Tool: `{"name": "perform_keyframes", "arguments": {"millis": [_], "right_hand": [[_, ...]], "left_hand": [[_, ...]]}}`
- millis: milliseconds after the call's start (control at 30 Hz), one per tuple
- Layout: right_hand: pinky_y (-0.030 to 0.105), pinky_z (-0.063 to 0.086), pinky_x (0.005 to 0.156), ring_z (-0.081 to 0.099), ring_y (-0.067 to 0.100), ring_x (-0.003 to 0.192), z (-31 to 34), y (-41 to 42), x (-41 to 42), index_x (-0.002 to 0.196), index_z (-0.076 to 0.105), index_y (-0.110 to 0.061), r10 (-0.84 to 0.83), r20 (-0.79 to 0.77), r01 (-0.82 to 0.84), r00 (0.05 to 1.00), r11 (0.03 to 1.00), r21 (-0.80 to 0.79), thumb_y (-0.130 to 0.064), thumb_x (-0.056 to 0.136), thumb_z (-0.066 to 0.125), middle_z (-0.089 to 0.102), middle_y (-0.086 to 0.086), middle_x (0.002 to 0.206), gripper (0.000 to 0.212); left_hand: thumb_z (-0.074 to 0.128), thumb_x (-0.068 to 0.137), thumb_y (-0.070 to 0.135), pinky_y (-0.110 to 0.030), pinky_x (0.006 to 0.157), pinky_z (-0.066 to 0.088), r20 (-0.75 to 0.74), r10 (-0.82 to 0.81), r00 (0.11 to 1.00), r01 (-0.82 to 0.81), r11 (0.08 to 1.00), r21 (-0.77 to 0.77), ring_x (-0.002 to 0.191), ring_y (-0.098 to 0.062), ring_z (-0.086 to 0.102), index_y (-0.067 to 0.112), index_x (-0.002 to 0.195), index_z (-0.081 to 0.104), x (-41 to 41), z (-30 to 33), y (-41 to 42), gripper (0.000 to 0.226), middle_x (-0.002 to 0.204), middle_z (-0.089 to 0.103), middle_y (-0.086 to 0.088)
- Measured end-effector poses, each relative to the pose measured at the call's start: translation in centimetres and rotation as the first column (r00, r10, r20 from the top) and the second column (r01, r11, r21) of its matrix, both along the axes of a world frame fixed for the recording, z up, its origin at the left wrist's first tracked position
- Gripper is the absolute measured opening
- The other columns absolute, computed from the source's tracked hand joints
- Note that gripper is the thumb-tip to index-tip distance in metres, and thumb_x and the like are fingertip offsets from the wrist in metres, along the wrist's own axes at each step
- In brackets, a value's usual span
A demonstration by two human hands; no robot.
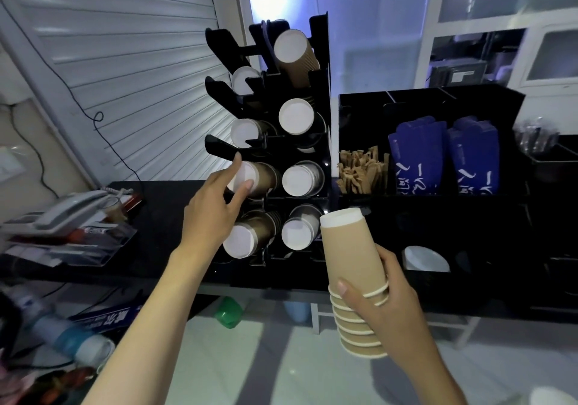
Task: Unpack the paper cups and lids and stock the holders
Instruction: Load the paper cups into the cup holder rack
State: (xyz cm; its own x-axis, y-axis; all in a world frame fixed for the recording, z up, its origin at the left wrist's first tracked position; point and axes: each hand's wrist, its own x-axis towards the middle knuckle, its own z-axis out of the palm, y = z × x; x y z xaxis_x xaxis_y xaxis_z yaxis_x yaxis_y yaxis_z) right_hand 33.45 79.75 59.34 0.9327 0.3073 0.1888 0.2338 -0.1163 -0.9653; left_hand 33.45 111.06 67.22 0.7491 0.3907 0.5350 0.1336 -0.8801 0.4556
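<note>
A black tiered cup holder [322,98] stands on the dark counter, its slots filled with stacks of brown paper cups lying bottom-out. My left hand [215,204] reaches to the left column, with fingertips and thumb touching the white bottom of a cup stack [266,179] in the third slot down. My right hand [384,304] grips a nested stack of brown ripple cups [353,257], held upside down, in front of the counter edge. No lids are clearly visible.
Right of the holder, a black organiser [516,104] carries wooden stirrers [359,170] and blue sleeves [419,154]. A telephone [72,210] sits on papers at the left. Bottles [72,339] and clutter lie on the floor at lower left.
</note>
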Motion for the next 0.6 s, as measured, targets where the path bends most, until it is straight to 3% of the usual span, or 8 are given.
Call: {"name": "perform_keyframes", "arguments": {"millis": [100,167,233,300,333,400,500,600], "right_hand": [[0.024,0.053,0.078,0.067,-0.004,0.098,0.4,-0.2,-0.9,0.126,0.048,-0.057,-0.013,0.010,0.013,1.000,1.000,0.001,-0.068,0.066,0.087,0.067,-0.031,0.110,0.072],[0.024,0.052,0.080,0.066,-0.005,0.099,0.7,-0.5,-1.6,0.119,0.043,-0.062,-0.033,0.021,0.033,0.999,0.999,0.010,-0.067,0.064,0.085,0.066,-0.030,0.110,0.069],[0.022,0.050,0.079,0.064,-0.006,0.099,1.1,-1.0,-2.4,0.113,0.040,-0.066,-0.057,0.034,0.057,0.998,0.998,0.015,-0.074,0.062,0.082,0.065,-0.028,0.112,0.066],[0.017,0.048,0.078,0.063,-0.008,0.101,1.6,-1.6,-3.4,0.111,0.039,-0.067,-0.070,0.053,0.069,0.996,0.997,0.025,-0.076,0.065,0.082,0.063,-0.032,0.112,0.064],[0.015,0.048,0.077,0.062,-0.009,0.102,1.9,-1.8,-3.9,0.113,0.039,-0.067,-0.069,0.070,0.067,0.995,0.997,0.031,-0.076,0.066,0.081,0.062,-0.036,0.112,0.063],[0.012,0.050,0.076,0.062,-0.010,0.104,2.3,-2.2,-4.9,0.118,0.039,-0.065,-0.059,0.107,0.056,0.992,0.998,0.029,-0.078,0.063,0.078,0.059,-0.042,0.113,0.068],[0.020,0.057,0.080,0.066,-0.004,0.104,2.3,-2.4,-5.9,0.126,0.040,-0.063,-0.042,0.161,0.042,0.986,0.999,0.003,-0.059,0.068,0.089,0.065,-0.027,0.119,0.075],[0.028,0.059,0.086,0.063,-0.002,0.111,2.1,-3.1,-7.0,0.141,0.035,-0.062,0.027,0.215,-0.001,0.976,0.993,-0.120,-0.030,0.072,0.090,0.057,-0.023,0.133,0.094]], "left_hand": [[0.031,0.107,0.062,-0.049,0.100,0.045,-0.108,0.013,0.994,-0.010,1.000,0.023,0.143,-0.028,0.041,0.053,0.161,0.014,-0.4,0.1,-0.4,0.058,0.158,0.044,-0.002],[0.027,0.108,0.057,-0.055,0.118,0.034,-0.103,0.065,0.993,-0.056,0.995,0.083,0.154,-0.034,0.024,0.045,0.164,0.012,-1.1,0.3,-1.1,0.059,0.168,0.030,-0.012],[0.039,0.108,0.049,-0.052,0.127,0.022,0.060,0.022,0.998,-0.027,0.997,0.077,0.158,-0.031,0.016,0.035,0.166,0.012,-2.7,0.9,-3.4,0.065,0.170,0.025,-0.013],[0.057,0.103,0.043,-0.039,0.126,0.025,0.244,-0.101,0.965,0.132,0.985,-0.114,0.155,-0.019,0.024,0.034,0.166,0.012,-5.0,1.3,-7.4,0.078,0.167,0.031,-0.001],[0.063,0.101,0.043,-0.032,0.122,0.029,0.291,-0.169,0.942,0.245,0.937,-0.250,0.152,-0.011,0.030,0.036,0.165,0.013,-6.3,1.5,-9.9,0.082,0.163,0.036,0.006],[0.070,0.094,0.052,-0.024,0.114,0.038,0.271,-0.326,0.906,0.422,0.749,-0.511,0.142,0.000,0.044,0.041,0.164,0.015,-8.8,1.3,-14.5,0.089,0.154,0.045,0.017],[0.082,0.087,0.044,-0.035,0.104,0.054,0.171,-0.542,0.823,0.443,0.424,-0.790,0.124,-0.008,0.065,0.035,0.156,0.033,-10.8,-0.4,-18.9,0.085,0.137,0.064,0.012],[0.087,0.083,0.015,-0.037,0.092,0.060,0.189,-0.492,0.850,0.384,0.332,-0.862,0.113,-0.017,0.072,0.026,0.137,0.055,-11.5,-2.1,-20.2,0.064,0.121,0.075,0.003]]}}
